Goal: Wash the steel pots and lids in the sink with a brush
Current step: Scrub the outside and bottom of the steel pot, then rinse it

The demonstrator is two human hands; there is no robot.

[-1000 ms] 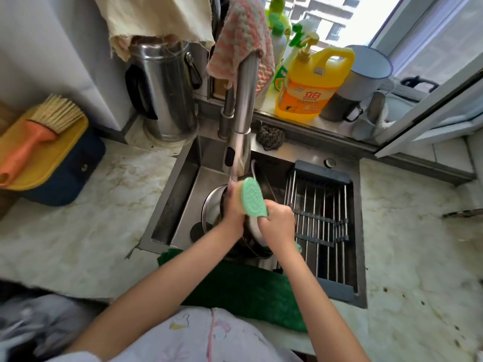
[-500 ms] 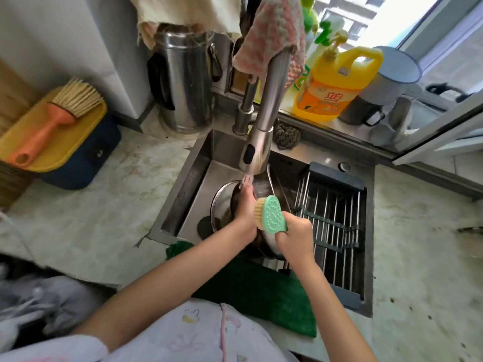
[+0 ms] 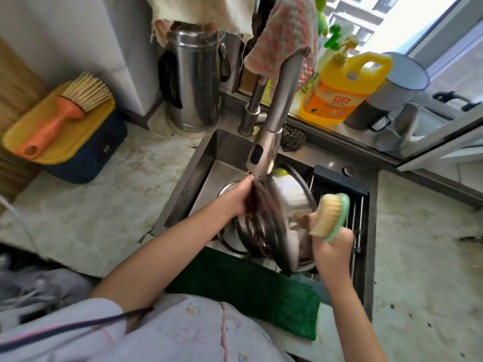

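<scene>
Head view, and here's the picture: the steel pot (image 3: pixel 287 197) is up on its side in the sink (image 3: pixel 198 173), right below the faucet (image 3: pixel 274 126), its body blurred with motion. The left hand (image 3: pixel 239 198) has it by the left-hand rim, fingers (image 3: pixel 248 182) curled over the edge. That's the anchor.

Over on the other side, the right hand (image 3: pixel 333 248) grips the green-backed brush (image 3: pixel 332 215), fingers wrapped round its lower end, the pale bristles turned left, straight at the pot. So the pot sits between the two hands, and the brush lies to its right, by the drain rack (image 3: pixel 360 210). Whether the bristles touch the steel I can't tell; the blur hides that edge.

The pot's axis runs roughly left to right, rim toward the left hand, bottom toward the brush. The brush hand looks best placed for the next scrub, which I'd expect to go leftward onto that end.

A lid (image 3: pixel 225 190) lies low in the sink behind the left hand, waiting its turn.
</scene>
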